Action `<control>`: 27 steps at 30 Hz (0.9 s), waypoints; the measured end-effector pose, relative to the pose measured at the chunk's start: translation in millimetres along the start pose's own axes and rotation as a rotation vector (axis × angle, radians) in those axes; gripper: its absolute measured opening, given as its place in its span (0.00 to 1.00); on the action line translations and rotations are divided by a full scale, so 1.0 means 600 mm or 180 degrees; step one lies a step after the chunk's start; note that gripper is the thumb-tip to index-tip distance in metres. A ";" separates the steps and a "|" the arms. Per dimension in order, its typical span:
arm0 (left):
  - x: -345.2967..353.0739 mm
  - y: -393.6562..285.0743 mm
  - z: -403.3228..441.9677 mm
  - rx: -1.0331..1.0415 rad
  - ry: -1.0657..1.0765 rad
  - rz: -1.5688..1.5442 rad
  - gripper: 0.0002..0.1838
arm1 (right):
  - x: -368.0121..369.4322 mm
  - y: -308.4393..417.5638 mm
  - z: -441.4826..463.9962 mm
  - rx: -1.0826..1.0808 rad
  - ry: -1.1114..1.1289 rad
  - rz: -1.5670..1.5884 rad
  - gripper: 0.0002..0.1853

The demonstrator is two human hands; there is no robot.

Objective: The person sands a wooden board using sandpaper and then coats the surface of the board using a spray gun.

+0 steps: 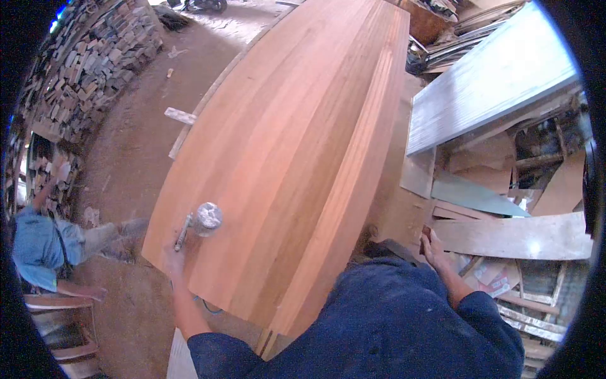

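Note:
My left hand (pixel 173 258) is closed around the handle of a spray gun (pixel 183 232) at the near left of a large wooden panel (pixel 271 145). The gun's round, whitish cup (pixel 208 216) shows from above over the wood. The panel is reddish-brown with darker lengthwise bands. To the right of the panel, my right hand (pixel 433 250) is closed on a small dark brown block (pixel 425 239), its exact kind unclear. A short piece of blue hose (pixel 213 309) shows below the panel's near edge.
Another person in a light blue shirt (pixel 41 243) is at the left. Stacked wood offcuts (pixel 104 60) line the wall behind. A pale board (pixel 499 69) lies at the upper right, above loose planks (pixel 517 237). A wood strip (pixel 180 115) sticks out from the panel's left side.

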State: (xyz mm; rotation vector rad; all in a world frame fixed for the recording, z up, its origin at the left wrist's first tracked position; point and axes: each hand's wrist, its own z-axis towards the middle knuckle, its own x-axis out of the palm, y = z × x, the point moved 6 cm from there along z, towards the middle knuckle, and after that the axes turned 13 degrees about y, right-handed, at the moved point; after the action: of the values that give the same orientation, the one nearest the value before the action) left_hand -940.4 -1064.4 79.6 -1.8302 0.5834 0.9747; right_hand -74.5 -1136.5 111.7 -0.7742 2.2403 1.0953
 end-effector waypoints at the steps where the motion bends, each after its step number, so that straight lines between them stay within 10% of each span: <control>1: -0.006 -0.025 -0.009 0.0039 -0.0084 0.0193 0.15 | 0.001 0.008 0.004 0.0013 0.0006 -0.0006 0.20; 7: 0.047 0.091 0.008 0.0250 -0.0380 -0.0471 0.23 | 0.012 0.034 0.039 -0.0223 0.0098 -0.0195 0.19; 13: 0.061 0.098 -0.076 -0.0581 -0.0498 0.1359 0.44 | 0.004 0.100 0.101 -0.0794 0.0119 -0.0483 0.19; 16: 0.090 0.061 -0.172 -0.1063 -0.1268 0.1336 0.51 | 0.030 0.192 0.111 -0.1080 0.0505 -0.0135 0.17; 18: 0.139 0.018 -0.250 -0.0116 -0.2407 0.1216 0.52 | 0.063 0.267 0.096 -0.1578 0.0773 0.0364 0.19; 27: 0.519 -0.377 -0.499 -0.1037 0.0193 -0.1214 0.38 | 0.188 0.430 0.075 -0.2678 0.2241 -0.1331 0.24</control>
State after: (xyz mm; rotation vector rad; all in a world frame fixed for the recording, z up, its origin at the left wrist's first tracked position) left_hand -486.0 -1228.4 10.9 -2.1635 0.1003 0.7878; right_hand -321.4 -997.6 146.6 -2.1354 1.8661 1.7315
